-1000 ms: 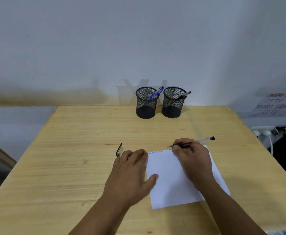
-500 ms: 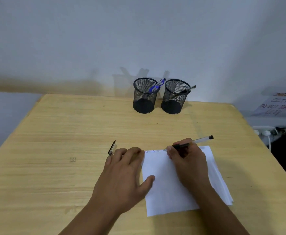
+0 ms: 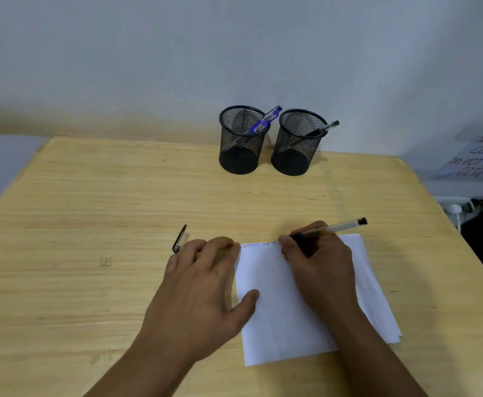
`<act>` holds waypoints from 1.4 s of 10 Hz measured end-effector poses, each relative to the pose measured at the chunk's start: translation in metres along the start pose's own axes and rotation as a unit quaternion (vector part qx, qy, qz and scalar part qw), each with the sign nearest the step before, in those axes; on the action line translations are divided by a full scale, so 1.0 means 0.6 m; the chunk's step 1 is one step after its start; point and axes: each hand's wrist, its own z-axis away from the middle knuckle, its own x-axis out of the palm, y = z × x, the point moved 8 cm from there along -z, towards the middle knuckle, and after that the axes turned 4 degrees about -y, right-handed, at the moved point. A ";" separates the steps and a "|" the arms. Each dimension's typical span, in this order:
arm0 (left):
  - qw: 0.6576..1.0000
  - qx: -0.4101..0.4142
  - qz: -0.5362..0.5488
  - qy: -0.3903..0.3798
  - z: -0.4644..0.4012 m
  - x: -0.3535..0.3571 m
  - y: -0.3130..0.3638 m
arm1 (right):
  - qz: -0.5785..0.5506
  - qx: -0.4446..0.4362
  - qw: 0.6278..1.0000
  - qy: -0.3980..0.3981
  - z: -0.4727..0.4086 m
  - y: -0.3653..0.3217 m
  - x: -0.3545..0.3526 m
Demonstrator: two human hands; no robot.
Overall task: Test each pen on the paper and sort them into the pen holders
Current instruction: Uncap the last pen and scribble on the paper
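Note:
My right hand (image 3: 320, 262) grips a clear pen with a black end (image 3: 340, 226), its tip on the top edge of the white paper (image 3: 274, 316), where small writing shows. My left hand (image 3: 203, 285) rests flat with its fingers on the paper's left edge and the thumb on the sheet. A black pen cap (image 3: 180, 239) lies on the table just beyond my left fingers. Two black mesh pen holders stand at the back: the left holder (image 3: 241, 140) has a blue pen (image 3: 266, 120), the right holder (image 3: 299, 143) a black-tipped pen (image 3: 324, 128).
The wooden table (image 3: 91, 224) runs to a pale wall at the back. Off the right edge hang a paper notice (image 3: 476, 161) and a white power strip with plugs (image 3: 456, 206).
The view has shifted, so the holders sit lower in frame. My right hand with the pen has crept right along the paper's top edge, adding writing. My left hand stays on the paper.

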 end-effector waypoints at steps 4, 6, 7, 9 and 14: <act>1.000 0.006 -0.004 0.014 0.000 -0.003 0.002 | 0.025 -0.005 1.000 0.003 0.003 -0.007 0.001; 1.000 0.007 -0.002 0.012 0.000 -0.002 0.002 | 0.025 -0.011 1.000 -0.002 0.004 -0.009 0.003; 1.000 0.005 0.002 0.009 0.000 -0.002 0.002 | 0.021 -0.012 1.000 -0.002 0.003 -0.010 0.002; 1.000 0.006 0.003 0.009 -0.001 -0.003 0.002 | 0.033 -0.003 0.999 -0.001 0.006 -0.008 0.003; 1.000 0.006 0.004 0.012 0.002 -0.004 0.001 | 0.038 0.020 0.999 -0.010 0.008 -0.014 0.002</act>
